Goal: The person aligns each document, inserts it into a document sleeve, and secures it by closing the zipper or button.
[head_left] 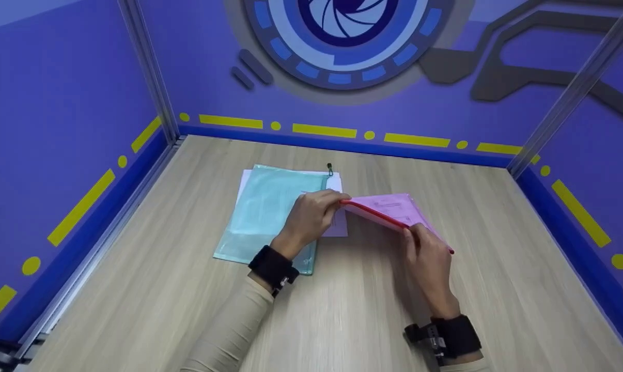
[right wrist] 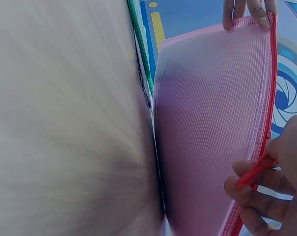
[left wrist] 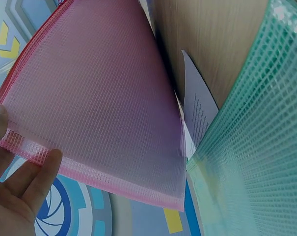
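And here the left hand [head_left: 314, 212] is pinching the pink mesh pouch [head_left: 394, 205] at its left corner, thumb pressing against fingertips, right where the red zip [head_left: 371, 211] is ending! Over on the right, the right hand [head_left: 431, 261] is pinching the same zipped edge farther along, and its fingers are curling round the red zip pull [right wrist: 256, 172], a slim cord that is hanging across them in the right wrist view. Between the two hands, the pouch is standing tilted above the right half of the wooden table [head_left: 136, 289], the zipped edge rising toward the near side; whether its lowest edge is touching the wood, I cannot tell. Just to the left, the teal mesh pouch [head_left: 270, 206] is lying flat, partly sitting under the left hand and forearm, its dark zip tab [head_left: 329, 166] poking out at the far end. White paper [head_left: 335, 227] is peeking out from beneath it, left and right. Both wrists are wearing black straps [head_left: 456, 336].
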Demonstrator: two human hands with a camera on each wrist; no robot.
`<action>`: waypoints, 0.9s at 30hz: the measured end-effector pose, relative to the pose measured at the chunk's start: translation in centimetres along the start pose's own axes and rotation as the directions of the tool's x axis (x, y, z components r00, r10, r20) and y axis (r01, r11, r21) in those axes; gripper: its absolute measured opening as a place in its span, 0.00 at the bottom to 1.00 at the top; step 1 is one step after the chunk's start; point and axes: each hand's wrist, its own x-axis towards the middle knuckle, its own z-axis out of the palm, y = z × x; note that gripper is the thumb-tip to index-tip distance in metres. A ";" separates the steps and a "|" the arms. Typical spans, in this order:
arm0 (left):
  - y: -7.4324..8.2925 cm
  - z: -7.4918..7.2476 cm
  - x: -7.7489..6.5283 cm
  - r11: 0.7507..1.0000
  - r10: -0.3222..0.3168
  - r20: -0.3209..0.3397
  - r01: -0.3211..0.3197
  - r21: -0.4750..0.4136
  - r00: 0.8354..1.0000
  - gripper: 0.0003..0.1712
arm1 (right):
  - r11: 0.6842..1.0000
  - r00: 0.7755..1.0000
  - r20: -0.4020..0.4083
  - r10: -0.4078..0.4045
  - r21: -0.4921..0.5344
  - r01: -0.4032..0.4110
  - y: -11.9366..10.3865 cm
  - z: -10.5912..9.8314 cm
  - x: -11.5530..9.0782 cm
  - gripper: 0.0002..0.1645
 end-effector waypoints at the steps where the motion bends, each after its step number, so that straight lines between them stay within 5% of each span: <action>1: 0.0 0.0 0.0 1.000 -0.002 0.005 0.002 -0.004 1.000 0.12 | 1.000 1.000 -0.002 -0.001 -0.002 0.001 0.0 0.0 0.0 0.07; 12: -0.4 -0.4 0.0 0.996 -0.059 0.106 0.066 -0.063 0.993 0.11 | 0.999 0.998 0.036 0.042 -0.009 -0.042 0.3 0.1 -0.1 0.07; 27: -0.8 -0.8 0.1 0.989 -0.133 0.129 0.140 -0.042 0.983 0.08 | 0.998 0.998 -0.005 0.059 -0.025 -0.060 1.4 -0.2 0.3 0.07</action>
